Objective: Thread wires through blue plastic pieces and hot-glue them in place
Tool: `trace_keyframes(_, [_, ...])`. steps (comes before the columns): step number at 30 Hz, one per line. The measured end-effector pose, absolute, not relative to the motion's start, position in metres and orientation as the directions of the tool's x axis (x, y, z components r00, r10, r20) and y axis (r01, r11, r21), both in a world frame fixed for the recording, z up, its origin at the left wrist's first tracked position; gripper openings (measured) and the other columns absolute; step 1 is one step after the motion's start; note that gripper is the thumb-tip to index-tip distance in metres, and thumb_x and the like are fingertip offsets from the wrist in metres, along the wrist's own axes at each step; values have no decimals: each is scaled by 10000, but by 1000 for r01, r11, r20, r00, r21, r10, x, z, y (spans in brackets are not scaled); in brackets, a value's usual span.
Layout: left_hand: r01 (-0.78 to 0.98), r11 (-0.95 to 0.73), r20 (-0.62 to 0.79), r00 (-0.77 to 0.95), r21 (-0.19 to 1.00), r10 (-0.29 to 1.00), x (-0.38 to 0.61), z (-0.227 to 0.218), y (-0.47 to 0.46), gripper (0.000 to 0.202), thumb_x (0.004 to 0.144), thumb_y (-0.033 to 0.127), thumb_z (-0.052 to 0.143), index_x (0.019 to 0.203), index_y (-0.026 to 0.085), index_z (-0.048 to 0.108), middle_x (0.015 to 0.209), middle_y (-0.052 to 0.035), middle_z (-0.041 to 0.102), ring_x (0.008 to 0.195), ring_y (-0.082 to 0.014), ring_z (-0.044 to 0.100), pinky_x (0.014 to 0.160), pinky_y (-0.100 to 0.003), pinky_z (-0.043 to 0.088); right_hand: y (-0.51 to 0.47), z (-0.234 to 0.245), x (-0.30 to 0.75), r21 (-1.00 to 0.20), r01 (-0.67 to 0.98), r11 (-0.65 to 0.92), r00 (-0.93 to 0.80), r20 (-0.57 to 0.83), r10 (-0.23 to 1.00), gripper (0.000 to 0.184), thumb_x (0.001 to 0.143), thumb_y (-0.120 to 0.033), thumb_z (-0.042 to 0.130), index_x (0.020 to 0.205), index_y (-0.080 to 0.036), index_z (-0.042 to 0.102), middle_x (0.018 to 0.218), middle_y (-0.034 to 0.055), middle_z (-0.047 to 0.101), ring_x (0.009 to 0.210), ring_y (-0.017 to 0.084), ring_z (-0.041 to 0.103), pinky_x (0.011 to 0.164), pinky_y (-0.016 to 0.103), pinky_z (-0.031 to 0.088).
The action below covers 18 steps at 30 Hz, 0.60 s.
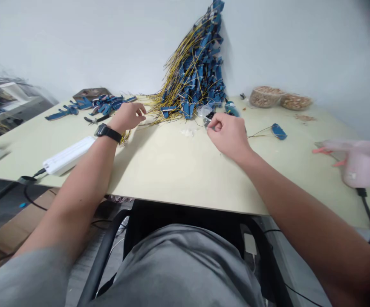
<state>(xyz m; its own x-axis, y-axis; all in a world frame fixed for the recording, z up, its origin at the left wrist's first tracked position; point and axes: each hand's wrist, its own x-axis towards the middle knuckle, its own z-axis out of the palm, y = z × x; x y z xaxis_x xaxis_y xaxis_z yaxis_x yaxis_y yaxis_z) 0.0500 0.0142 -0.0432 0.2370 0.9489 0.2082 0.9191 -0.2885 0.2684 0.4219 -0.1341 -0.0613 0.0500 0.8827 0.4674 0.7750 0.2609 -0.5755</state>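
My left hand (128, 116), with a black watch on its wrist, reaches over the table to thin yellow wires (153, 114) at the foot of a tall pile of blue connectors with yellow wires (198, 68); its fingers are curled over the wires. My right hand (226, 134) rests on the table with thumb and finger pinched at a small clear bag of dark parts (208, 114). What the pinch holds is too small to name. A single blue connector with a wire (278, 131) lies to the right.
A white power strip (68, 155) lies at left. Blue pieces (89, 105) and pliers (96, 120) sit at the back left. Two clear bowls of brownish bits (279, 98) stand at back right. A pink tool (359, 164) rests near the right edge of the table (178, 170).
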Motion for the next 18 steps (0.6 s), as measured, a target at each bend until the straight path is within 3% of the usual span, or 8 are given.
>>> trace_keyframes(5, [929,-263,190,218,260,957,34,-47,27,313,903,547,784,776,299,640,997,-113,836,1118,-340,724,1094,-462,522,-134,-61,422,-606,743,284,52,475,879,315,864,-12,732,790,-300,630,702,-30,612,742,236,648,867,412,529])
trace_keyframes(10, [920,-266,182,220,287,958,26,-46,30,337,850,556,813,713,309,628,856,-86,799,1117,-347,741,1084,-456,513,-142,-59,413,-600,752,273,28,443,896,296,857,-29,728,778,-297,630,649,-63,565,685,213,582,798,384,459])
trace_keyframes(14, [920,-285,178,244,269,953,18,-43,30,319,829,566,797,711,303,661,872,-89,813,1118,-356,752,1061,-472,516,-146,-57,408,-621,736,269,13,411,912,310,856,-10,733,761,-289,636,645,-58,562,681,215,559,791,388,443])
trace_keyframes(18, [931,-279,149,249,237,957,2,-37,31,706,835,988,815,799,283,819,824,-65,776,1166,-329,682,1013,-472,461,-145,-60,410,-635,721,278,10,410,912,271,840,-48,733,760,-294,650,647,-38,581,682,222,553,790,398,462])
